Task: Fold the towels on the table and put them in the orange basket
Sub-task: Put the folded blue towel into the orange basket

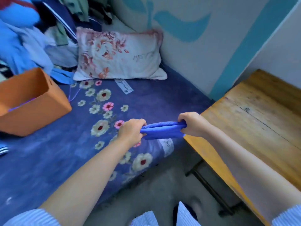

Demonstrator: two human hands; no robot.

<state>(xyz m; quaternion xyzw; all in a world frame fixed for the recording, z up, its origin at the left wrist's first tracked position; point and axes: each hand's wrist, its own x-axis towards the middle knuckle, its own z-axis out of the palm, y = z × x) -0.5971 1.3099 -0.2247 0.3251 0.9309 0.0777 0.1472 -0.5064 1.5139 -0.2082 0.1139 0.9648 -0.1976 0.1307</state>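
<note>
2 hands (132,130) (192,123) w/ folded soft blue towel (162,130)

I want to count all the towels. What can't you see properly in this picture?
- Orange basket, head view: its left part is cut off by the picture's edge and its near wall hides most of the inside.
- Blue towel: both ends are hidden inside the left hand and right hand.
- Wooden table: cut off at the right edge.
- Clothes pile: too blurred to tell items apart.
</note>
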